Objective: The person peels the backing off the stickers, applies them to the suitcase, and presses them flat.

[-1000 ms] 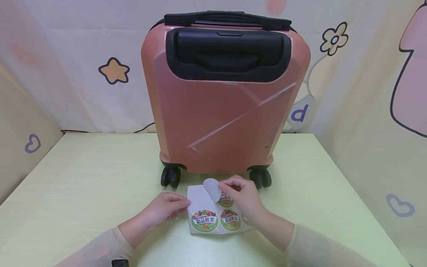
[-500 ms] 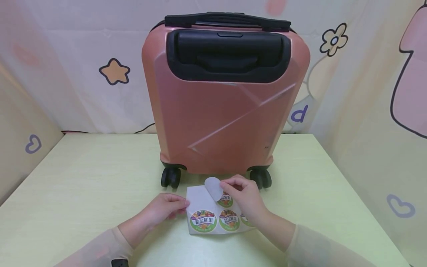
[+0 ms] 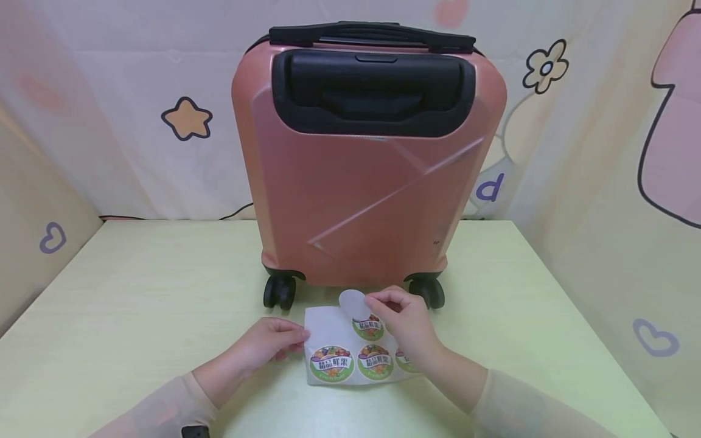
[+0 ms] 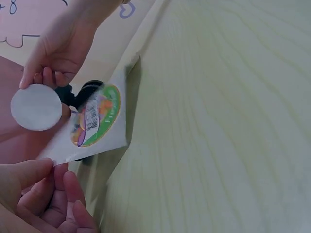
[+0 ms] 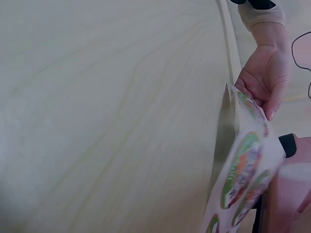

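Observation:
A white sheet of round fruit-label stickers (image 3: 328,325) is held up slightly off the table, in front of the suitcase. My left hand (image 3: 274,339) pinches its left edge between thumb and fingers, as the left wrist view also shows. At the sheet's top, my right hand (image 3: 405,319) pinches the edge of one round sticker (image 3: 353,302), whose white back faces me. In the left wrist view this sticker (image 4: 36,108) appears as a whole white disc; I cannot tell whether its lower edge still touches the sheet. Several printed labels (image 3: 375,362) show fruit and Chinese characters.
A pink hard-shell suitcase (image 3: 367,201) stands upright behind the hands, with black wheels (image 3: 279,292) and a black handle recess (image 3: 375,91). The pale wooden table (image 3: 137,280) extends to both sides. Cartoon-printed cloth (image 3: 120,121) hangs behind.
My right hand has drawn the round sticker slightly up and right, uncovering more of the label under it. The sheet has shifted a little left; my left hand keeps its pinch.

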Available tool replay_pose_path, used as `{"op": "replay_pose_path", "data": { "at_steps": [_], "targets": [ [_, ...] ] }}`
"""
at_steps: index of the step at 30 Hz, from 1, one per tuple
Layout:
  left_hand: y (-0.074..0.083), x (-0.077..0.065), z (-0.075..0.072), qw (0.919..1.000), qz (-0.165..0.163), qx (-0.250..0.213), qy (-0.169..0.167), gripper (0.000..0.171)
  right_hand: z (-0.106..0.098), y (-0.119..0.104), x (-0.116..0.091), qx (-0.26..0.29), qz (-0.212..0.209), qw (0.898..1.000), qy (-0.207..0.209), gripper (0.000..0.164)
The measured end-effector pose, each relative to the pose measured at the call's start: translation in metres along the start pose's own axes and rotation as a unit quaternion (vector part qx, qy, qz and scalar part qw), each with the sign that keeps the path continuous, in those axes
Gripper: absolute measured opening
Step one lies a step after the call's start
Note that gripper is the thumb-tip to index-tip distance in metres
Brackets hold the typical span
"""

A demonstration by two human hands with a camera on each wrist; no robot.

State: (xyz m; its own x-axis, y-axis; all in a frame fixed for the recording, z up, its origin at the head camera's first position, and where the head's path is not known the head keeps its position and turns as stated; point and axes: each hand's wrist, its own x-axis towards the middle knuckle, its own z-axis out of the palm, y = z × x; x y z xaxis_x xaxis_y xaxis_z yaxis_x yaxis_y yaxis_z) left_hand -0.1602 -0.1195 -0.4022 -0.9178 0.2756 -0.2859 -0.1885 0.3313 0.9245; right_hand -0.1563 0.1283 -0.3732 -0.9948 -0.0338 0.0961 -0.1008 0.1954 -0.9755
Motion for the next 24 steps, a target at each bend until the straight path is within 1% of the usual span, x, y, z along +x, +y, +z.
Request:
{"op": "replay_pose_path", "data": {
  "at_steps": [6,10,14,16,20,24],
  "targets": [
    [0.000,0.000,-0.002,0.9999,0.003,0.011,-0.011,0.026,-0.001,0.000,-0.001,0.007,-0.006,1.000,0.000,0.014],
    [0.001,-0.002,-0.004,0.9991,0.007,0.028,-0.030,0.027,-0.001,-0.001,-0.003,0.005,0.002,1.000,0.002,0.014],
    [0.002,-0.004,-0.005,0.9972,0.019,0.051,-0.052,0.030,0.000,-0.002,-0.004,0.000,0.006,1.000,0.003,0.014],
    [0.003,-0.006,-0.006,0.9962,0.025,0.061,-0.057,0.031,0.001,-0.002,-0.004,-0.002,0.005,1.000,0.004,0.014],
    [0.005,-0.010,-0.006,0.9953,0.034,0.076,-0.050,0.036,0.002,-0.004,-0.004,0.001,0.004,1.000,0.001,0.014],
    [0.009,-0.013,-0.006,0.9935,0.059,0.094,-0.024,0.047,0.002,-0.005,-0.003,0.005,-0.001,1.000,-0.001,0.014]
  ]
}}
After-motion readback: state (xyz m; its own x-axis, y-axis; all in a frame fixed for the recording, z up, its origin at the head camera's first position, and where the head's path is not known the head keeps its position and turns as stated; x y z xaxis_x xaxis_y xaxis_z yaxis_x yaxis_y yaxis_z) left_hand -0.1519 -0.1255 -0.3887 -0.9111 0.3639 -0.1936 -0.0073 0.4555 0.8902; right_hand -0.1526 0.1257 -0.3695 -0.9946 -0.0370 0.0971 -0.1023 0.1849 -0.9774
